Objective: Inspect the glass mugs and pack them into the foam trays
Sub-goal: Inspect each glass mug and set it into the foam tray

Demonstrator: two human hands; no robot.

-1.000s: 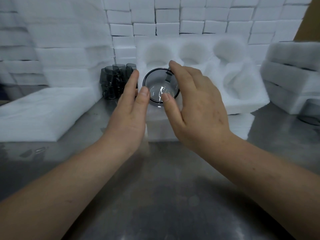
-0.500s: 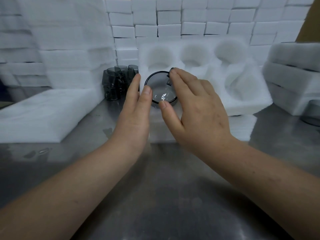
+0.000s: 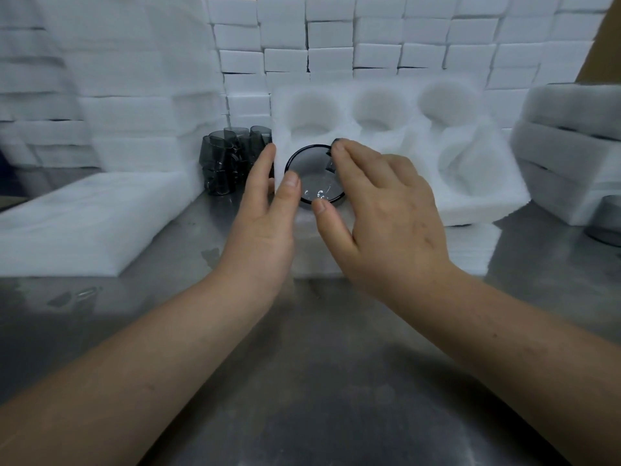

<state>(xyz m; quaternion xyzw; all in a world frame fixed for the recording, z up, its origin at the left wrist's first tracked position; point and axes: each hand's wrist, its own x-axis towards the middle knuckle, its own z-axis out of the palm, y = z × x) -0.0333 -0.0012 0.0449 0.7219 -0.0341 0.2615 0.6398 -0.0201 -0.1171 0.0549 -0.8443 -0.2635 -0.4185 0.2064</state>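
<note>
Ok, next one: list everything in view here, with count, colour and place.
table: one, grey metal, foreground
foam tray: one, white, centre, four empty pockets showing
glass mug: one, smoky grey, at the tray's near-left pocket
spare mugs: cluster, count unclear, smoky grey, left of the tray
grey vessel: one, right edge, cut off
foam pad: one, white, left
foam sheets: a stack, white, under the tray
foam blocks: many, white, stacked along the back
foam tray pile: one, white, far right
left hand: one, fingers straight beside the tray, thumb on the mug's rim
right hand: one, thumb and forefinger pinching the mug's rim
</note>
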